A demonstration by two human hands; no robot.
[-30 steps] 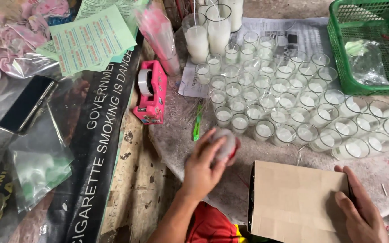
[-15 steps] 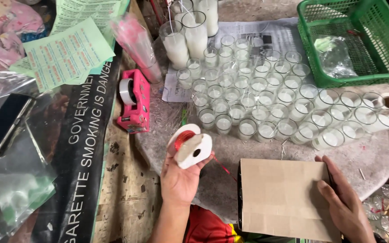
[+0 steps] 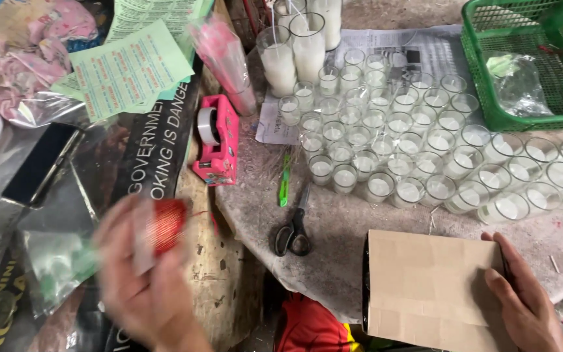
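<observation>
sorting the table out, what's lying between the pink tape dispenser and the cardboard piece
In the head view, black-handled scissors and a green cutter lie on the table between the pink tape dispenser and the cardboard piece.
</observation>
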